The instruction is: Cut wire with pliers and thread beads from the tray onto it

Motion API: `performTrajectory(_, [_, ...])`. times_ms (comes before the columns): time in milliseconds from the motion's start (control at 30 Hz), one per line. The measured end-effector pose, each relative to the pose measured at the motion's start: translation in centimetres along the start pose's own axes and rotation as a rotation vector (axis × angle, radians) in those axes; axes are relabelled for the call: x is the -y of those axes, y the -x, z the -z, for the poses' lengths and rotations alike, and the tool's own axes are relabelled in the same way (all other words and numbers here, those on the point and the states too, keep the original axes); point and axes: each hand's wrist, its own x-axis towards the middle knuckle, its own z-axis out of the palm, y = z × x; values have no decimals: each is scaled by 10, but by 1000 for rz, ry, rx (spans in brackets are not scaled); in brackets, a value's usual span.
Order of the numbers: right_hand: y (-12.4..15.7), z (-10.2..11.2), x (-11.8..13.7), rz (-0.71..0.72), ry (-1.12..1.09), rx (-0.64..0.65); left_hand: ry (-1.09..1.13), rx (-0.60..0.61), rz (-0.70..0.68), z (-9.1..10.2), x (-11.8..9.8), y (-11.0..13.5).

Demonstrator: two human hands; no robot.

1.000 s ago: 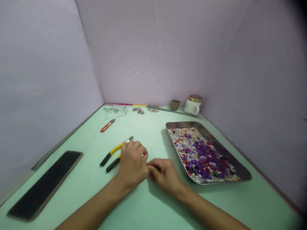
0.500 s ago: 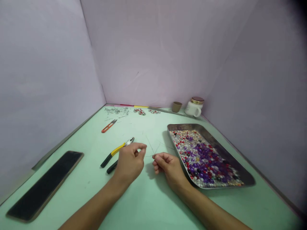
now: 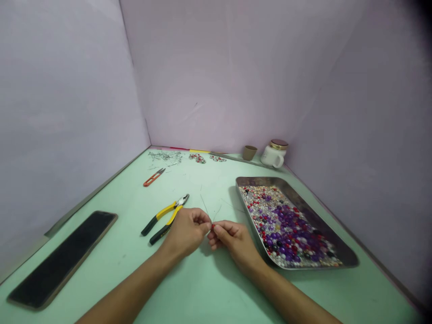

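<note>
My left hand [image 3: 187, 232] and my right hand [image 3: 231, 240] meet over the green table [image 3: 202, 288], fingertips pinched together. A small red bead [image 3: 212, 225] shows between the fingertips, and thin wire ends [image 3: 204, 205] stick up and away from the pinch. Which hand holds the bead I cannot tell for certain; the right fingers close round it and the left fingers pinch the wire beside it. Yellow-handled pliers [image 3: 164, 218] lie just left of my left hand.
A metal tray [image 3: 337, 245] of purple, red and silver beads sits to the right. A dark phone [image 3: 64, 258] lies at the left. Orange snips [image 3: 153, 177], wire bits [image 3: 165, 156], bead clusters [image 3: 197, 158], a small cup [image 3: 249, 152] and a white jar [image 3: 274, 153] are at the back.
The hands parted half a second ago with wire stretched between them, then came back together; a red bead now shows at the pinch.
</note>
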Motion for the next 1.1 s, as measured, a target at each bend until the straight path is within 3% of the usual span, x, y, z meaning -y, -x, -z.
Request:
performTrajectory(133, [0,1,2,-4,1,14,-29,-1,-33,0,0,2])
performTrajectory(367, [0,0,1,-26,-41,-89,-82,27,-62,-1,4,1])
performTrajectory(600, [3,1,-2,-50,-109,-46,-73,111,-58,2,3,0])
performTrajectory(1100, [3,-4,1,-58,-13,-86,-140,55,-43,0,5,-1])
